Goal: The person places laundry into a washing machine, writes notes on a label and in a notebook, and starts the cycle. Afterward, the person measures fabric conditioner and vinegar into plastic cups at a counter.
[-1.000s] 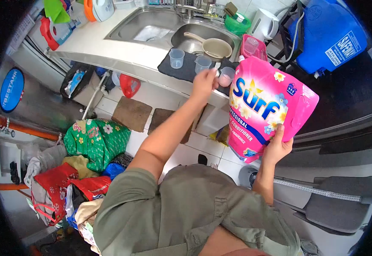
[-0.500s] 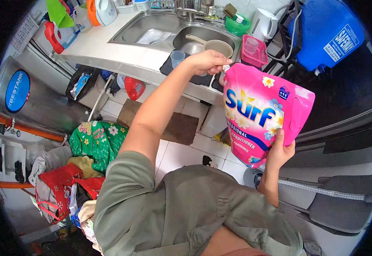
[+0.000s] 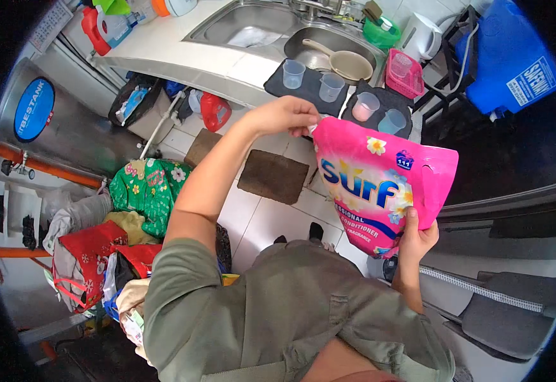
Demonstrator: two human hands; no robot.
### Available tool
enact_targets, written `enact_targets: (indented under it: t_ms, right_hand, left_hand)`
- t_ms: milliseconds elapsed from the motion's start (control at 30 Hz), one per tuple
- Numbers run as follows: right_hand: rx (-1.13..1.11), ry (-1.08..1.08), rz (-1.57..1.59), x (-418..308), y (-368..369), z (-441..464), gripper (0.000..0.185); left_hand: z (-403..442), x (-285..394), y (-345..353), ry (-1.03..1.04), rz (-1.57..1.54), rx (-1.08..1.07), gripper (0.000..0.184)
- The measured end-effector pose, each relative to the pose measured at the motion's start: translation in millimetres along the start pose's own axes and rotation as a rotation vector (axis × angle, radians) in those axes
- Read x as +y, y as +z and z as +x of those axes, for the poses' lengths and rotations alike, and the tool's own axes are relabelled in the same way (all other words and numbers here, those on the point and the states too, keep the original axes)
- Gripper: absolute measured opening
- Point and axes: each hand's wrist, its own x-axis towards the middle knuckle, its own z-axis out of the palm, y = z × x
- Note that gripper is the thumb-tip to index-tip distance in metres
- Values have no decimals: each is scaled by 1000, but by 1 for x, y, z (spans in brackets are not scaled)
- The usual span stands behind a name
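A pink Surf detergent pouch point(image 3: 380, 159) hangs tilted in front of me. My right hand point(image 3: 416, 239) grips its lower right edge, thumb on the front. At the pouch's upper left corner, the fingers of my left hand point(image 3: 289, 117) are closed around the white spout cap point(image 3: 313, 127), mostly hidden by them. Beyond the pouch, clear plastic cups stand on dark cloths: one cup point(image 3: 294, 74) at the left, another cup point(image 3: 331, 88) beside it, a cup with pinkish contents point(image 3: 364, 107), and a bluish cup point(image 3: 391, 121) nearest the pouch.
A double steel sink point(image 3: 240, 28) holds a beige pan point(image 3: 351, 66). To its right are a pink basket point(image 3: 405, 73), a white kettle point(image 3: 420, 37) and a blue water container point(image 3: 513, 57). Bags, including a green one point(image 3: 150, 197), crowd the left floor. A brown mat point(image 3: 273, 176) lies below the counter.
The pouch and both hands sit lower and the pouch farther left in view, back from the counter edge. My view has shifted, showing several cups that the arm and pouch hid before.
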Motion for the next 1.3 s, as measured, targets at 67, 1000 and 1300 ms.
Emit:
enact_targets:
  t_ms: [67,1000,1300]
  right_hand:
    - [-7,63,79,0,3,1,11]
    - [-973,237,-531,428,362,-55,20]
    - [-1360,-375,-1684,738,342,21,28]
  left_hand:
    - [-11,-11,-4,42,11,-24,15]
    - [-127,-329,-19,-261,739,1191,50]
    - [-295,-437,112,-898,427,1238,28]
